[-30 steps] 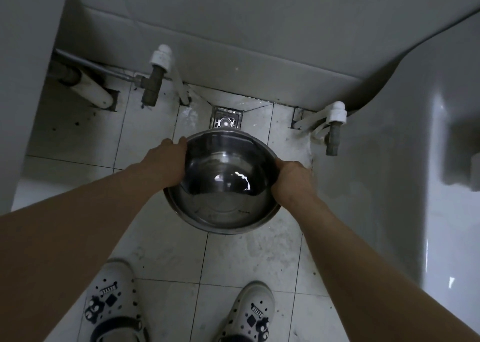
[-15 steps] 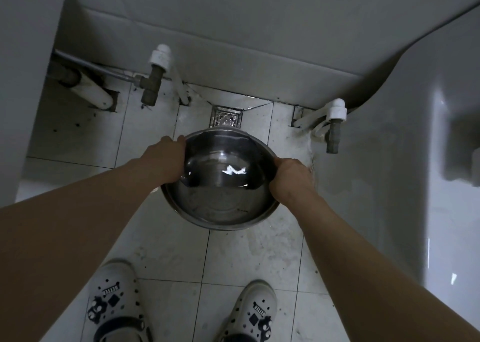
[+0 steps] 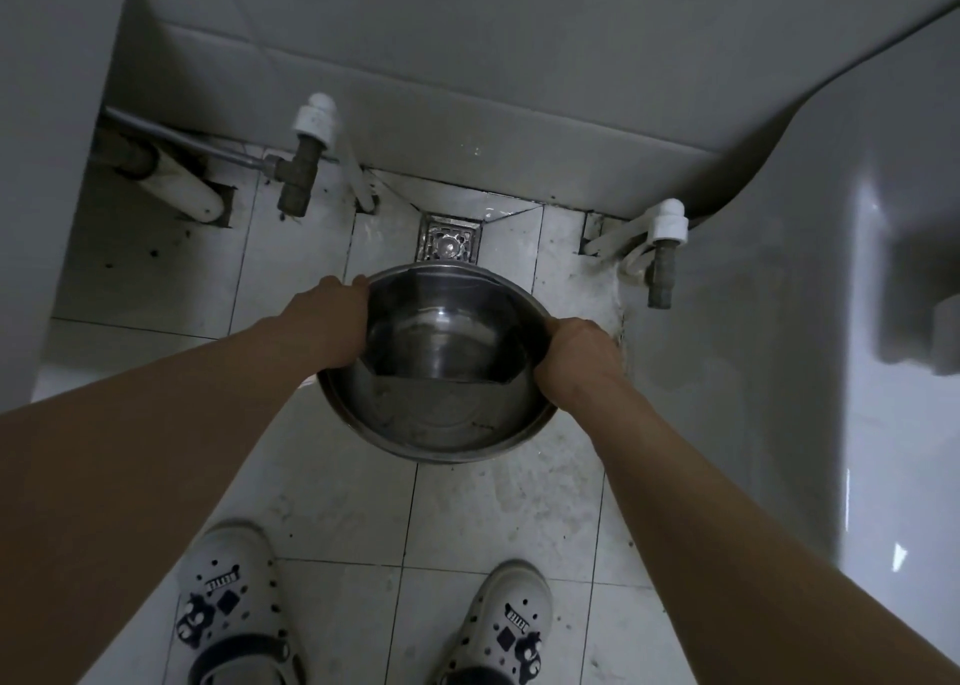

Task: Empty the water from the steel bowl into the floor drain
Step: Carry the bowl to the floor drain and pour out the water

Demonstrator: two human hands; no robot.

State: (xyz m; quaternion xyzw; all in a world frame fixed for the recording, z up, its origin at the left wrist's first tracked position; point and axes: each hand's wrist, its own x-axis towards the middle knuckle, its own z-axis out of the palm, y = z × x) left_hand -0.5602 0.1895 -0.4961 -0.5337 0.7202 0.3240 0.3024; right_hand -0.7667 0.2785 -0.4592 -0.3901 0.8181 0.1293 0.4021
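Steel bowl (image 3: 441,367), round, held in the air over the tiled floor (image 3: 332,502), water (image 3: 441,341) pooled toward the far side; far rim just short of the floor drain (image 3: 450,240), near rim toward the feet.
Left hand (image 3: 332,320) clamped on the bowl's left rim, fingers curled over the edge; right hand (image 3: 576,357) clamped on the right rim, fingers wrapped around the outside; both forearms bare.
Floor drain: square metal grate set in the floor at the foot of the back wall (image 3: 467,86), small wet patch just behind it.
Left valve (image 3: 306,164) with white cap and pipes at the wall, left of the drain; right valve (image 3: 662,247) with white cap, right of the drain.
White basin (image 3: 857,320) along the right edge.
Pair of white clogs with dark charms: left clog (image 3: 234,606), right clog (image 3: 506,627), both near the bottom edge.
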